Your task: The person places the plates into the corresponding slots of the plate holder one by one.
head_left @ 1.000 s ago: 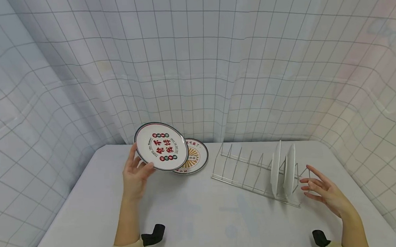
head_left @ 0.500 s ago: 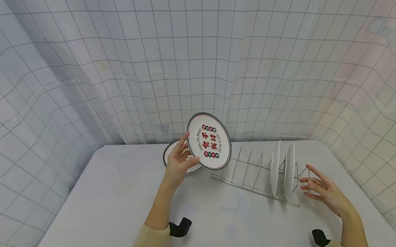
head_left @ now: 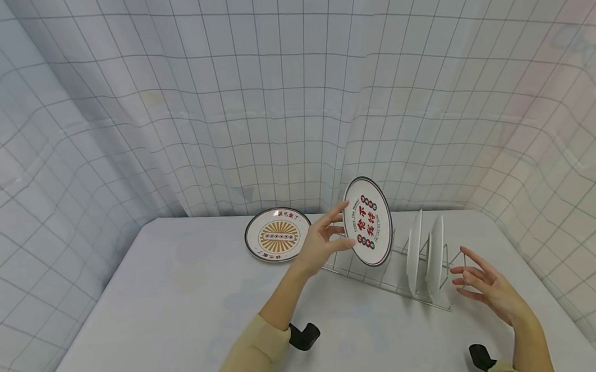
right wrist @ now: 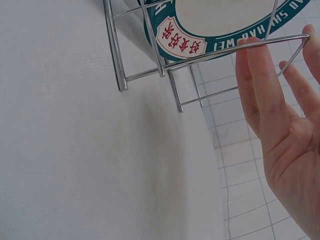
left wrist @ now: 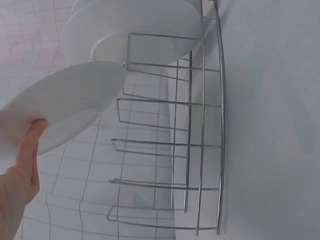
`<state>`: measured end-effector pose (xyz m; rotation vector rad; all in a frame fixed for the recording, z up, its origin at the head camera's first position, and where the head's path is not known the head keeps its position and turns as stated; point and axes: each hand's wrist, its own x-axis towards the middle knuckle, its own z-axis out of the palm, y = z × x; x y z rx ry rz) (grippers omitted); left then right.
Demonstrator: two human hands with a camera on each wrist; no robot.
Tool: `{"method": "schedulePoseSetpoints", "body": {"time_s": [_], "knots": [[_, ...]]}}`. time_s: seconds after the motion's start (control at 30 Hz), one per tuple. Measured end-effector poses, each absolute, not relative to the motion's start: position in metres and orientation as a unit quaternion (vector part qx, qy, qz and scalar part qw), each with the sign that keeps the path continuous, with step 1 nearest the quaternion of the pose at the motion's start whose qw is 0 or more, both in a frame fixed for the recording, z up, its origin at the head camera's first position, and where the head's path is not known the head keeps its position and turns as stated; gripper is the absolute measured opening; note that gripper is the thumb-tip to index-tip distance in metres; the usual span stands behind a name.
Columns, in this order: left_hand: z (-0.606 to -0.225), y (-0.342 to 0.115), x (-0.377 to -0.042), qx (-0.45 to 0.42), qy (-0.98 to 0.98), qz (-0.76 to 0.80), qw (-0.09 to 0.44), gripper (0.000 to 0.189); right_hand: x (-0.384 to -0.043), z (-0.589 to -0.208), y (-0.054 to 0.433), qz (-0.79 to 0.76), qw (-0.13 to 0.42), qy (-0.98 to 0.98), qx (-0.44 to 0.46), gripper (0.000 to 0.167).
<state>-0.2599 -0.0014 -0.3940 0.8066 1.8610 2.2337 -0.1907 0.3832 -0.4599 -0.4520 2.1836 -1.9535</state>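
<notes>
My left hand (head_left: 321,244) pinches the left edge of a round white plate (head_left: 368,221) with a dark rim and red characters. The plate is tilted nearly upright over the wire dish rack (head_left: 366,279); in the left wrist view its white underside (left wrist: 75,102) faces the camera, beside the rack's dividers (left wrist: 155,103). Two plates stand on edge toward the rack's right end, a left one (head_left: 415,255) and a right one (head_left: 436,254). My right hand (head_left: 493,294) is at that end, its extended fingertips touching the end wire (right wrist: 280,40) in the right wrist view.
Another plate (head_left: 278,236), with a gold sunburst pattern, lies flat on the white table (head_left: 183,304), left of the rack. A teal-rimmed plate (right wrist: 180,40) shows behind the wires in the right wrist view. Grid-patterned curtains (head_left: 274,125) enclose the table's back and sides.
My left hand has carried the plate rightward from above the flat plate to over the rack, turning it more upright. The flat plate is now fully uncovered. My right hand has stayed put.
</notes>
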Motion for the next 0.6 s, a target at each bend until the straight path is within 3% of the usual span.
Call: {"method": "schedulePoseSetpoints", "body": {"time_s": [0.23,0.6], "knots": [[-0.390,0.011,-0.259,0.266,0.650,0.708,0.077,0.070,-0.191,-0.461,0.383,-0.657,0.089,0.733,-0.152,0.059],[-0.379,0.012,-0.261,0.291,0.650,0.701,0.044,0.070,-0.191,-0.460,0.383,-0.662,0.093,0.729,-0.148,0.059]]}}
